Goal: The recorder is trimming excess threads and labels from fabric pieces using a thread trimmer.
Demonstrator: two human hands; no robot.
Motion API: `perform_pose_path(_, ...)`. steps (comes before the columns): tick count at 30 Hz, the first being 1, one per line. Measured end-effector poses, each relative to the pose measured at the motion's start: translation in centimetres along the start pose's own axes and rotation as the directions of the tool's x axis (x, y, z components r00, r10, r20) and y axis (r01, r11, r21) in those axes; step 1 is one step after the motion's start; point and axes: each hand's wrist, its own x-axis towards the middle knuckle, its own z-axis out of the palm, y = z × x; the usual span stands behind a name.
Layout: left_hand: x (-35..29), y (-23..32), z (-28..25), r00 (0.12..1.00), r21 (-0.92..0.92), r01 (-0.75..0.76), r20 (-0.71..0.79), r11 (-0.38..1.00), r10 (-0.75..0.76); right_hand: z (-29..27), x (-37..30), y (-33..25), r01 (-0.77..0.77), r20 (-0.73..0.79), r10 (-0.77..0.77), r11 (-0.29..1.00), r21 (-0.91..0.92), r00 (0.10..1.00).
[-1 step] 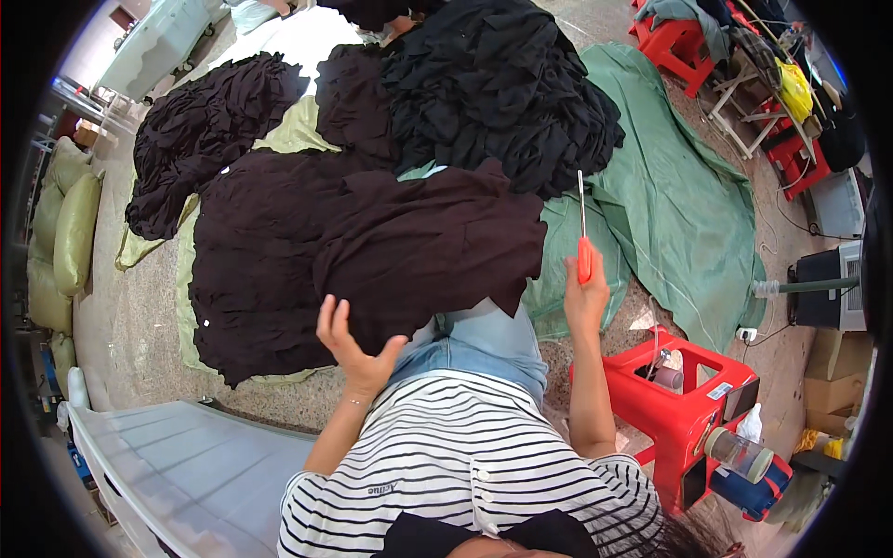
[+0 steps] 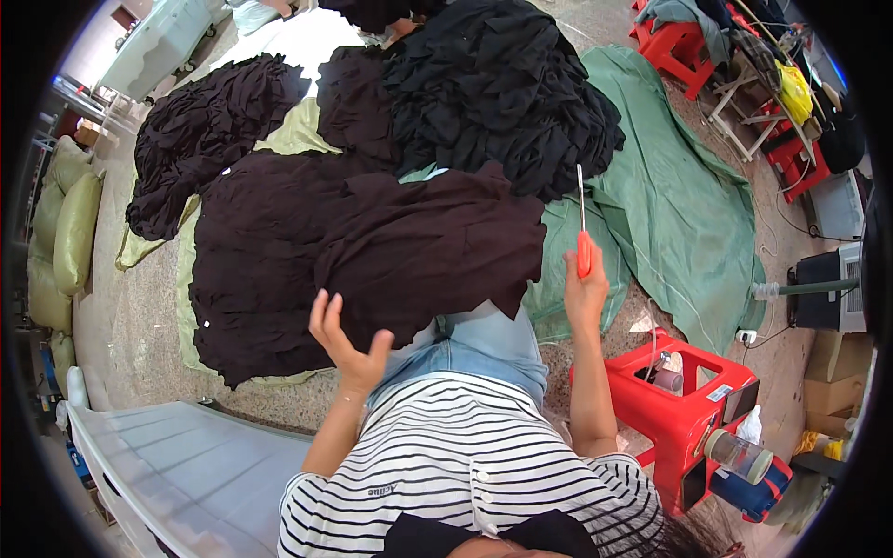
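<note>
My right hand (image 2: 584,296) is closed round the orange-red handle of a tool with a long, slim metal shaft (image 2: 583,219). The shaft points away from me, beyond the right end of the dark brown garments. Whether it is one blade or two seen edge-on, I cannot tell. My left hand (image 2: 353,349) is open, thumb and fingers spread, at the near edge of the dark brown garments (image 2: 270,251). It holds nothing; whether its fingertips touch the cloth is unclear. The garments lie flat and layered in front of me, their right part reaching over my knees.
Behind are a large black cloth heap (image 2: 493,84) and a dark brown one (image 2: 219,126). A green tarp (image 2: 688,186) spreads at right. Near my right arm stands a red stool (image 2: 642,363) with a jar (image 2: 739,454). A white-sided cart (image 2: 205,465) is at lower left, stuffed sacks (image 2: 74,232) beyond.
My left hand has shifted slightly left and away from me, its fingers still spread. My right hand and the red-handled tool have barely moved.
</note>
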Motion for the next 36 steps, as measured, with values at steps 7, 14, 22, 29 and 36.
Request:
perform_pose_path(7,11.9,-3.7,2.4,0.945,-0.085,0.069,0.324,0.994,-0.038,4.1,5.6,-4.1,0.155,0.26,-0.164,0.986,0.054,0.951)
perform_pose_path(14,6.2,2.4,2.6,0.938,0.078,-0.265,0.253,0.961,0.238,4.2,6.0,2.8,0.108,0.444,-0.148,0.988,0.114,0.884)
perform_pose_path(22,4.4,2.5,-0.4,0.828,-0.373,-0.261,0.387,0.89,0.405,3.8,8.2,0.5,-0.467,0.505,0.228,0.779,0.419,0.833)
perform_pose_path(29,3.2,3.8,-1.9,0.82,-0.425,0.052,0.535,0.904,0.204,5.2,9.5,-2.4,-0.192,0.517,0.034,0.948,0.255,0.855)
perform_pose_path(36,3.9,2.1,-2.3,0.779,-0.55,0.241,0.601,0.8,0.179,-2.4,6.0,-5.9,-0.252,0.457,-0.011,0.822,0.51,0.889)
